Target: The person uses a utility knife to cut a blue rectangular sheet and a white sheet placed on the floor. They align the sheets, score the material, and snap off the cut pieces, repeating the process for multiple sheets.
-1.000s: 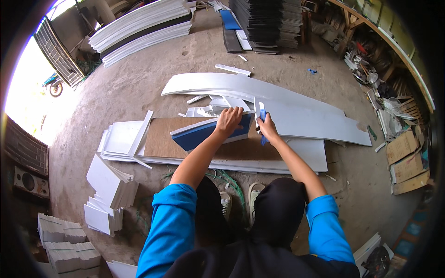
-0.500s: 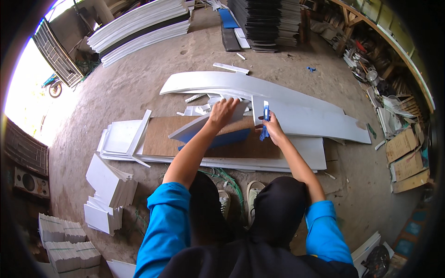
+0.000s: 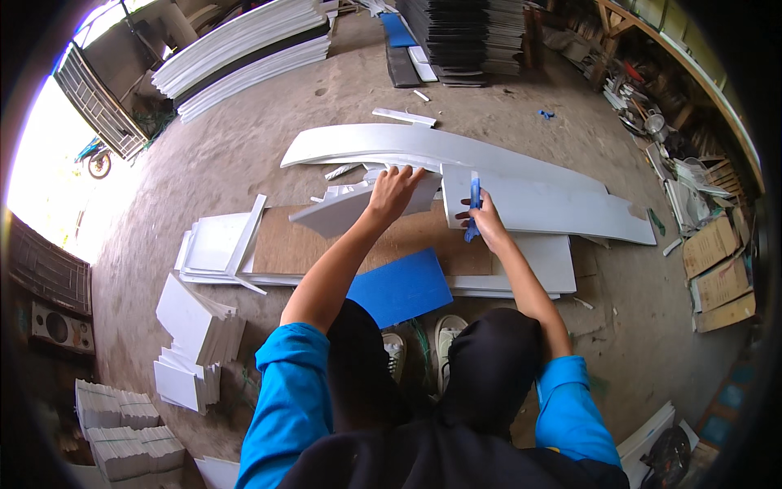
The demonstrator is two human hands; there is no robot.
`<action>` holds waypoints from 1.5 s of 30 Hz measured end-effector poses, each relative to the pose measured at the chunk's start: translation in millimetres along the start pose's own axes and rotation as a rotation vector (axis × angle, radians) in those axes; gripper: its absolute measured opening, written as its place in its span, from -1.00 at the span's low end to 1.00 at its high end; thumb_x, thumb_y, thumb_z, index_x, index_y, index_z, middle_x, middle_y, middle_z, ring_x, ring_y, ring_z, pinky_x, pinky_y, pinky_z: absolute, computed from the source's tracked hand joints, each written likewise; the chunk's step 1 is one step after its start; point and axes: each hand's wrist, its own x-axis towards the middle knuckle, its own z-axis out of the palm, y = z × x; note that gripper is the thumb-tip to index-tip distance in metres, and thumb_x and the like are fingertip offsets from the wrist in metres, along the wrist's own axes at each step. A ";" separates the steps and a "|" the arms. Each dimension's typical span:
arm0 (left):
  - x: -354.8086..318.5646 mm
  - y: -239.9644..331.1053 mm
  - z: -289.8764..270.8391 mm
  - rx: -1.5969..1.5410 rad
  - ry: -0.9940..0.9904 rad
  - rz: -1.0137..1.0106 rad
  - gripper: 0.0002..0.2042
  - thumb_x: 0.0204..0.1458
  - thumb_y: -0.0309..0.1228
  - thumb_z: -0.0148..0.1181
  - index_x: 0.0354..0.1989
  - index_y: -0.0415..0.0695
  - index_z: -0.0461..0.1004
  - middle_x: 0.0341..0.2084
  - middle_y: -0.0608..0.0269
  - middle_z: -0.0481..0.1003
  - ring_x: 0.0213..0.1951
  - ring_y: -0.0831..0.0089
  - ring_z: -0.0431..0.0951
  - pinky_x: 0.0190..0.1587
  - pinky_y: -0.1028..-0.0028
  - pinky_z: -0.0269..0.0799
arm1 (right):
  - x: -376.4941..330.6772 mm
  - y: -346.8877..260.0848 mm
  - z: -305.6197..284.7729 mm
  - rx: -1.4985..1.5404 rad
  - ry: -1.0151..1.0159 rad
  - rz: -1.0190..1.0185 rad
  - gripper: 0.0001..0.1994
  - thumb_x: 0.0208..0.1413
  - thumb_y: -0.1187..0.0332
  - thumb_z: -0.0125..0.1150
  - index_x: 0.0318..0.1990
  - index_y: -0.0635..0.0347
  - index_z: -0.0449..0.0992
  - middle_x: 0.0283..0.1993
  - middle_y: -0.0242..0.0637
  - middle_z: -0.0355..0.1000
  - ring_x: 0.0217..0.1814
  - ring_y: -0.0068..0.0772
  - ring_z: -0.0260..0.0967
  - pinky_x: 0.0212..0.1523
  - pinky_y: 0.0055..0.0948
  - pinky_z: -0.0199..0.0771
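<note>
My left hand point(image 3: 396, 192) grips the top edge of a white foam board piece point(image 3: 338, 209), which tilts above a brown wooden board point(image 3: 305, 236). In my right hand point(image 3: 486, 220) is a blue utility knife point(image 3: 475, 204), held upright beside a large white sheet point(image 3: 538, 200). A blue rectangular panel point(image 3: 401, 288) lies at the near edge of the wooden board, overhanging it toward my shoes. Under the wooden board are white sheets point(image 3: 533, 262). Behind my left hand, white offcuts point(image 3: 346, 191) are partly hidden.
A long curved white sheet point(image 3: 366, 143) lies beyond the work. White cut pieces point(image 3: 195, 322) stand stacked at the left, with bundled stacks point(image 3: 122, 440) nearer me. Tall sheet piles point(image 3: 244, 53) are at the back. Cardboard boxes point(image 3: 717, 269) stand at the right.
The blue panel has dropped away from the white piece and now lies flat, nearer to me. My left hand still holds the white piece; the knife has shifted slightly right.
</note>
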 end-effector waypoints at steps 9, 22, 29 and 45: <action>-9.5 -0.9 26.1 -0.068 -0.110 -0.082 -0.73 -0.04 -0.37 0.03 -0.14 -0.09 0.27 -0.36 0.20 0.39 -0.25 0.23 0.43 -0.24 0.23 0.33 | -2.7 8.8 11.2 -0.280 -0.006 -0.128 -0.68 0.15 0.45 -0.17 0.06 0.30 0.12 -0.40 -0.20 0.37 -0.64 -0.42 0.36 -0.66 -0.50 0.35; 3.6 10.8 34.0 -0.070 -0.073 -0.183 -0.79 0.04 -0.30 -0.04 -0.21 -0.13 0.30 -0.39 0.18 0.43 -0.27 0.27 0.45 -0.22 0.27 0.29 | -17.0 2.2 33.7 -0.823 0.137 -0.430 -0.78 0.17 0.33 -0.17 -0.25 0.38 0.18 -0.40 0.18 0.36 -0.31 0.25 0.31 -0.33 -0.01 0.30; 4.5 8.8 38.3 -0.088 0.021 -0.185 -0.82 0.03 -0.32 -0.02 -0.23 -0.10 0.33 -0.46 0.23 0.43 -0.33 0.28 0.45 -0.28 0.28 0.28 | -23.9 -21.5 51.7 -1.043 0.106 -0.235 -0.70 0.20 0.23 -0.28 -0.25 0.37 0.18 -0.62 0.08 0.37 -0.51 0.14 0.38 -0.53 -0.10 0.42; 5.4 6.1 39.4 -0.095 0.026 -0.194 -0.80 0.02 -0.32 -0.02 -0.20 -0.09 0.33 -0.44 0.24 0.43 -0.33 0.29 0.45 -0.29 0.30 0.27 | -18.5 -14.7 63.7 -1.206 0.178 -0.371 -0.72 0.20 0.24 -0.23 -0.25 0.34 0.23 -0.72 -0.10 0.36 -0.64 -0.10 0.42 -0.69 -0.30 0.42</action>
